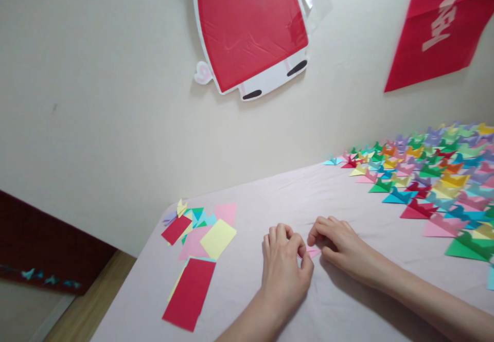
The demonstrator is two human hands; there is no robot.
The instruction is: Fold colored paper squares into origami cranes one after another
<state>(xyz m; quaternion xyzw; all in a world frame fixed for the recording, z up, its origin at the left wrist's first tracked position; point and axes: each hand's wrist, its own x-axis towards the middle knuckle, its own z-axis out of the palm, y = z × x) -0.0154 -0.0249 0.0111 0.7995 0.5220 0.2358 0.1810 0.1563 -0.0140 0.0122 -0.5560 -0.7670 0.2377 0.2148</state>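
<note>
A small piece of folded pink paper [313, 251] lies on the cloth between my two hands, partly covered by the left fingers. My left hand [285, 262] has its thumb and index finger closed at the paper's left side, with the other fingers curled. Just right of the paper is my right hand [341, 244]. Its fingers are bent and its thumb stands apart, with nothing visible between them. Whether its fingertips touch the paper is hard to see.
Rows of colourful folded paper birds [436, 177] fill the right side of the cloth-covered surface [270, 193]. To the left lie a stack of red paper rectangles [191, 293], yellow paper [218, 238] and mixed paper pieces. A wall [116, 100] with red decorations [252, 28] stands behind.
</note>
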